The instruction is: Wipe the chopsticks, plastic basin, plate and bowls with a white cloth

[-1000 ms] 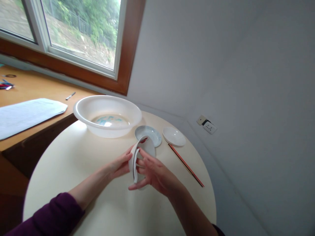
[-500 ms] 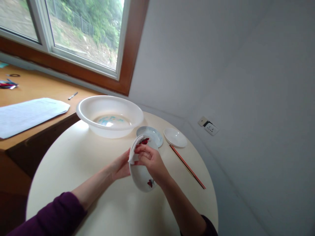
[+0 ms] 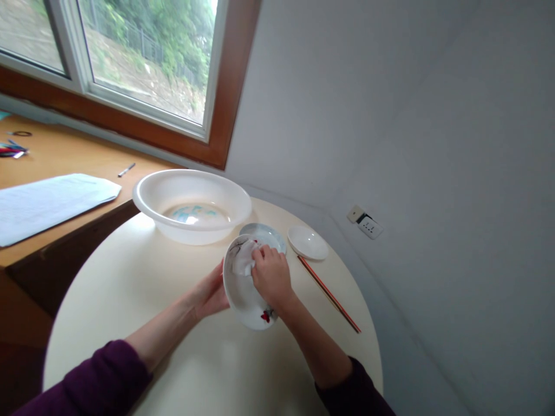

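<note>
- My left hand [image 3: 213, 296] clasps the left side of the tilted white dish [image 3: 245, 305], partly hidden behind it.
- My right hand [image 3: 272, 278] is bunched around a white tissue [image 3: 243, 261], against the dish's inner face.
- The dish is held up between my hands.
- Beyond my right hand lie a bluish plate [image 3: 274, 239] and a small plate [image 3: 309, 242]; thin sticks [image 3: 328, 293] lie to its right.

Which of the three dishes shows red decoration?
The tilted dish in the left hand; the pale blue plate and white plate rest on the table, showing no red.
</note>
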Demonstrator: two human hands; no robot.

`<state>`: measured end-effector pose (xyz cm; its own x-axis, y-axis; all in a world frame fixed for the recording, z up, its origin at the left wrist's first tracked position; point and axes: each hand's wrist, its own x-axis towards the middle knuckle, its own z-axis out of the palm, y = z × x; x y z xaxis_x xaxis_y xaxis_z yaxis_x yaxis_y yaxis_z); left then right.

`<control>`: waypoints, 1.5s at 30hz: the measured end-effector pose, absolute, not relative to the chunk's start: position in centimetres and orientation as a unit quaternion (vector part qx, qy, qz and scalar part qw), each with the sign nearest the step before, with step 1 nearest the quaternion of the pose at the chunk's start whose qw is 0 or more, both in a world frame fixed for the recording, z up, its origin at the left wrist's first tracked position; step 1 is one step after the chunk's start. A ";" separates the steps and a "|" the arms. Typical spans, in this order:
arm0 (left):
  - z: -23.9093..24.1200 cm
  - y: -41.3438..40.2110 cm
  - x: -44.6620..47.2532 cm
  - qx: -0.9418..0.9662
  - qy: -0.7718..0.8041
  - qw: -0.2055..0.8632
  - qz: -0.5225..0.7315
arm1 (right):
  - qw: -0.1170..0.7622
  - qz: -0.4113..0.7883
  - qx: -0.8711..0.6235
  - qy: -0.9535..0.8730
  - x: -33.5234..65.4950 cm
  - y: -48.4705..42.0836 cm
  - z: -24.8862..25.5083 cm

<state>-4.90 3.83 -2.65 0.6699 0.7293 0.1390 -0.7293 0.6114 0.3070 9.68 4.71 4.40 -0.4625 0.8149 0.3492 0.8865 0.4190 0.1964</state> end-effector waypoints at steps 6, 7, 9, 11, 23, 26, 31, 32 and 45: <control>-3.0 4.1 -4.6 0.155 -0.001 0.885 0.440 | -0.046 -0.047 -0.528 -0.846 11.1 3.1 5.4; -3.0 4.1 -4.6 0.157 0.006 0.884 0.440 | -0.057 0.001 -0.515 -0.855 11.1 2.8 5.7; -3.0 4.1 -4.6 0.159 0.020 0.884 0.438 | -0.055 0.114 -0.462 -0.878 11.1 2.1 6.5; -3.0 4.0 -4.6 0.161 0.037 0.888 0.429 | -0.021 0.222 -0.389 -0.894 10.6 1.6 7.0; -1.8 2.9 -4.7 0.218 0.111 0.904 0.350 | 0.174 -0.130 -0.427 -0.878 7.9 3.5 6.5; -1.3 2.8 -4.8 0.237 0.069 0.905 0.347 | 0.120 -0.177 -0.496 -0.842 9.4 4.5 6.3; -2.2 3.4 -4.7 0.229 0.016 0.901 0.368 | 0.033 -0.176 -0.546 -0.819 12.1 4.5 5.3; -2.5 3.6 -4.7 0.227 0.008 0.900 0.371 | 0.013 -0.166 -0.549 -0.819 12.5 4.3 5.1; -3.6 4.2 -5.0 0.223 -0.016 0.893 0.391 | 0.060 0.176 -0.341 -0.922 11.8 -0.4 5.6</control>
